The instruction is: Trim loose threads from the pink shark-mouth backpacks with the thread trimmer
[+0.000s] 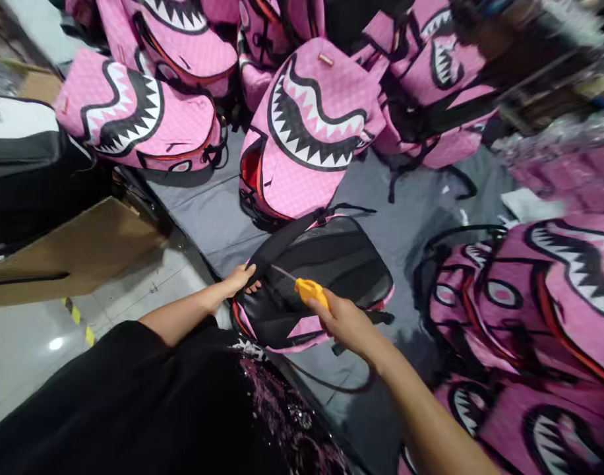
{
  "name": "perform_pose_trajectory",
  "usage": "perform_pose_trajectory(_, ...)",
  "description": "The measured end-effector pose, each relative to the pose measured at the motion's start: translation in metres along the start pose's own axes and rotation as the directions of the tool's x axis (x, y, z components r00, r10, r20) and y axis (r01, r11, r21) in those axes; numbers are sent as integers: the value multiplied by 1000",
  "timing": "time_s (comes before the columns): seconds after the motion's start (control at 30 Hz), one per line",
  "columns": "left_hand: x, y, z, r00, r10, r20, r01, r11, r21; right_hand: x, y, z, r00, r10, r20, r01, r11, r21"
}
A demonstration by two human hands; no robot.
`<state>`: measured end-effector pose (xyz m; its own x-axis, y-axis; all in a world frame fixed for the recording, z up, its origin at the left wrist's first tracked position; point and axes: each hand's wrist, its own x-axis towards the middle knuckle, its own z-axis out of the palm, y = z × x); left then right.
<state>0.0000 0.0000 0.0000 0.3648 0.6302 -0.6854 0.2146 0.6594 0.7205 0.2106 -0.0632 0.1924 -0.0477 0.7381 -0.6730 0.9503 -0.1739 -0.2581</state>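
Note:
A pink-and-black backpack [326,264] lies with its black back panel up on the grey cloth, close to my body. My left hand [242,277] grips a black strap [277,247] at the backpack's left end. In my right hand [334,313] is a yellow-handled tool [309,290], and its thin shaft points left toward the strap near my left fingers. Whether the shaft's tip touches the strap cannot be made out.
Pink backpacks with shark-mouth prints [312,112] lie beyond, and more are piled at the right [573,277]. An open cardboard box [79,244] and a black bag [30,178] are at the left. A grey cloth [193,211] covers the work surface.

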Motion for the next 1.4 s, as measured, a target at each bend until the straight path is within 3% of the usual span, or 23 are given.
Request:
perform_pose_trajectory(0.07, 3, -2, 2, 1000, -2, -5, 2, 1000, 21, 4, 15, -12, 951, 230, -205, -256, 961, -106)
perform_pose_trajectory(0.13, 4, -3, 4, 1000, 5, -13, -5, 998, 58, 4, 24, -18, 910, 311, -275, -360, 922, -146)
perform_pose_trajectory(0.17, 3, -3, 5, 1000, 10, -15, -9, 997, 80, 3, 24, -19, 917, 311, -250, -356, 921, -159)
perform_pose_trajectory(0.23, -4, -2, 9, 999, 38, -29, -34, 992, 124, -4, 20, -18, 975, 199, -101, -211, 968, -138)
perform_pose_trajectory(0.3, -17, 0, 18, 982, 165, -91, -127, 936, 329, -13, 15, -17, 986, 153, -60, -159, 981, -111)
perform_pose_trajectory(0.37, -31, -1, 33, 928, 356, -108, -194, 711, 676, -22, 14, -16, 931, 281, -232, -321, 934, -156)
perform_pose_trajectory(0.43, -42, -3, 48, 887, 461, -25, -171, 378, 910, -31, 18, -13, 866, 356, -351, -437, 880, -185)
perform_pose_trajectory(0.47, -46, -4, 54, 887, 461, 11, -151, 269, 951, -34, 21, -11, 879, 338, -336, -419, 883, -209)
perform_pose_trajectory(0.53, -48, -5, 62, 894, 447, 38, -124, 166, 978, -41, 29, -3, 942, 261, -209, -310, 916, -255)
perform_pose_trajectory(0.6, -49, -5, 63, 896, 443, 19, -102, 163, 981, -48, 38, 5, 942, 292, -168, -328, 907, -263)
perform_pose_trajectory(0.7, -55, -3, 62, 880, 475, 7, -121, 208, 971, -61, 54, 14, 862, 440, -250, -494, 840, -223)
perform_pose_trajectory(0.77, -67, -3, 68, 839, 542, 43, -182, 206, 961, -70, 66, 17, 912, 387, -137, -409, 888, -211)
perform_pose_trajectory(0.83, -83, -8, 81, 782, 600, 168, -314, 146, 938, -78, 78, 19, 929, 364, -69, -371, 908, -197)
perform_pose_trajectory(0.9, -97, -17, 99, 738, 582, 341, -466, 74, 882, -84, 89, 20, 874, 463, -149, -485, 851, -202)
perform_pose_trajectory(0.93, -101, -22, 108, 732, 545, 409, -516, 52, 855, -87, 93, 21, 855, 495, -151, -517, 836, -185)
perform_pose_trajectory(1.0, -103, -33, 122, 751, 462, 471, -548, 38, 836, -94, 98, 22, 894, 448, -12, -446, 889, -104)
perform_pose_trajectory(1.03, -101, -37, 127, 769, 443, 462, -535, 47, 844, -99, 99, 24, 914, 404, 50, -401, 915, -48)
perform_pose_trajectory(1.1, -93, -41, 129, 792, 453, 410, -517, 137, 845, -111, 100, 29, 903, 429, -11, -429, 903, 12)
perform_pose_trajectory(1.17, -82, -38, 123, 830, 470, 300, -503, 399, 767, -125, 103, 39, 867, 487, -105, -481, 873, 81)
perform_pose_trajectory(1.2, -77, -35, 119, 872, 437, 220, -460, 580, 673, -132, 104, 46, 884, 464, -59, -451, 879, 156)
perform_pose_trajectory(1.27, -66, -26, 107, 967, 238, 89, -254, 887, 386, -143, 109, 59, 949, 283, 141, -315, 881, 353)
perform_pose_trajectory(1.33, -58, -17, 98, 998, -11, 59, 2, 990, 144, -149, 113, 69, 966, 189, 177, -249, 866, 435)
perform_pose_trajectory(1.4, -56, -13, 95, 992, -108, 69, 100, 989, 111, -150, 115, 73, 927, 376, 4, -357, 878, 318)
